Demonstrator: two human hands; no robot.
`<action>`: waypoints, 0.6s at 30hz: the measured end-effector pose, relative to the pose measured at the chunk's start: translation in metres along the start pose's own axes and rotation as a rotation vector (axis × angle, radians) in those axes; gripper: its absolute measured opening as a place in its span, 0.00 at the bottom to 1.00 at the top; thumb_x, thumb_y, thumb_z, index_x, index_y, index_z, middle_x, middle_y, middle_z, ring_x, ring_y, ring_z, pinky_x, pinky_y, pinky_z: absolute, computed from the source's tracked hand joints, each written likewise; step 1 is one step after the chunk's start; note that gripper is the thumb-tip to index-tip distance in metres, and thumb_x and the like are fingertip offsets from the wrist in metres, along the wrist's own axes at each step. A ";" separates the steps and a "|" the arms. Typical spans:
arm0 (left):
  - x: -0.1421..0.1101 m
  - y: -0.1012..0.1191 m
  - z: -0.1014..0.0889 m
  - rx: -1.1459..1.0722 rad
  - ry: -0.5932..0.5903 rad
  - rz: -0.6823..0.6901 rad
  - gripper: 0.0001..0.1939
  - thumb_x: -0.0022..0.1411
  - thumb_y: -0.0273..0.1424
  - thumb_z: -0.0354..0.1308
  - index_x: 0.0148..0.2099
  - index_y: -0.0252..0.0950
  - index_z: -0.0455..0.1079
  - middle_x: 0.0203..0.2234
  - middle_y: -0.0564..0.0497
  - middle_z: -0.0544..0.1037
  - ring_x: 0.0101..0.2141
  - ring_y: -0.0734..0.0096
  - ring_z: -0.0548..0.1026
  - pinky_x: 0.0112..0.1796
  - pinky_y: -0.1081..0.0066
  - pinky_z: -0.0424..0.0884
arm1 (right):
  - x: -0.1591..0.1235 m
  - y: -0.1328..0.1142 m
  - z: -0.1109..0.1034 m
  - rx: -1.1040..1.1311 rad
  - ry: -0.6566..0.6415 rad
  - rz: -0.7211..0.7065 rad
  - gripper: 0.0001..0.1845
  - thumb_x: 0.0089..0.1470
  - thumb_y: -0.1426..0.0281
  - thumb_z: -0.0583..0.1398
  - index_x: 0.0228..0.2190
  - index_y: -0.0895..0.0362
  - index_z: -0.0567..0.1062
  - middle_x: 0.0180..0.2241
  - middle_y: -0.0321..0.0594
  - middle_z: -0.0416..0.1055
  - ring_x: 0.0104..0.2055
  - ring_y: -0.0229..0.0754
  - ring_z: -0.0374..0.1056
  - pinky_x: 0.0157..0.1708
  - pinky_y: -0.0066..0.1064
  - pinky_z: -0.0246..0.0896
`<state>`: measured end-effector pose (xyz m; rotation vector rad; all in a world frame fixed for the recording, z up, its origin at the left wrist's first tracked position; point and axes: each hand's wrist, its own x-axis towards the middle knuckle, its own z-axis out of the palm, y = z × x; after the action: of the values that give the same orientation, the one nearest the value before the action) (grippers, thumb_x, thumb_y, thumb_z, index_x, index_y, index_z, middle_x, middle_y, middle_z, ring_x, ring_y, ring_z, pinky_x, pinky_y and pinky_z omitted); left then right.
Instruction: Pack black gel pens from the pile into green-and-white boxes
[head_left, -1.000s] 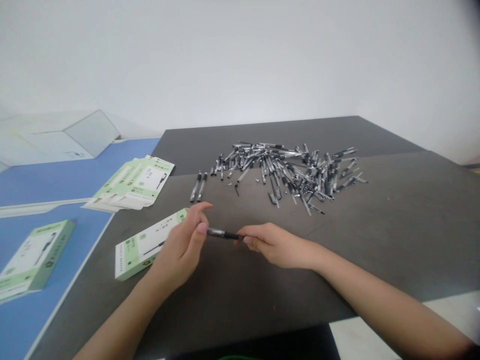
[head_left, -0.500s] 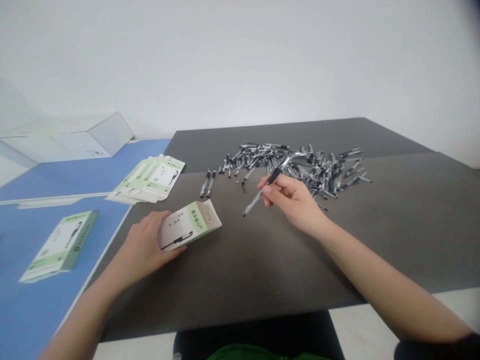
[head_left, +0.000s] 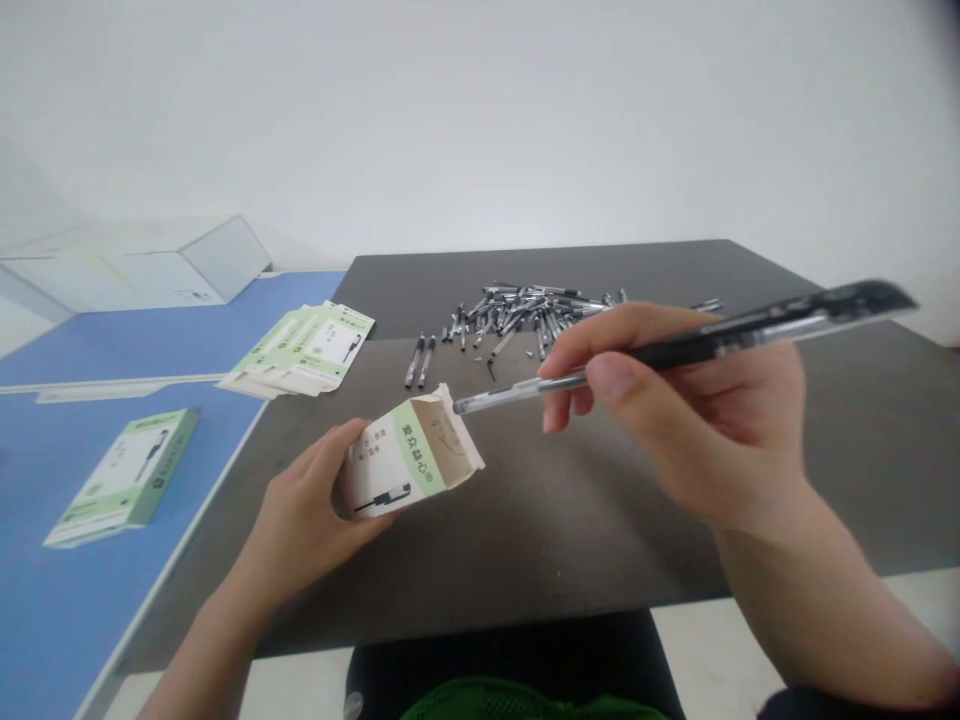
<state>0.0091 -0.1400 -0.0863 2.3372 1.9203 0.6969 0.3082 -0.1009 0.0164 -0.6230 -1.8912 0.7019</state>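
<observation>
"What's in the right hand (head_left: 705, 435)?"
"Thumb and fingers pinch a slim, clear-barrelled plastic pen (head_left: 682, 349) with a black grip, tip already by the open end of the green-and-white cardboard box (head_left: 382, 460); touching or not, I can't tell"
"And the left hand (head_left: 307, 510)?"
"Half open, curved round that box, a heap of black-and-clear plastic pens (head_left: 517, 312) beyond"

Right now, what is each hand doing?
Left hand: closed around an open-ended pen box.
Right hand: closed, fingers gripping a black-and-clear pen.
</observation>
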 end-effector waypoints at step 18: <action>-0.008 0.044 0.005 -0.436 -0.087 -0.123 0.39 0.53 0.42 0.68 0.62 0.40 0.55 0.50 0.42 0.75 0.49 0.50 0.76 0.43 0.59 0.76 | 0.037 0.026 0.026 -0.117 -0.309 0.085 0.15 0.59 0.66 0.64 0.48 0.57 0.75 0.41 0.38 0.70 0.37 0.36 0.63 0.39 0.28 0.61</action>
<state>0.0504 -0.1565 -0.0801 1.9373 1.6547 0.8804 0.2731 -0.0626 0.0125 -0.7047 -2.2135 0.7812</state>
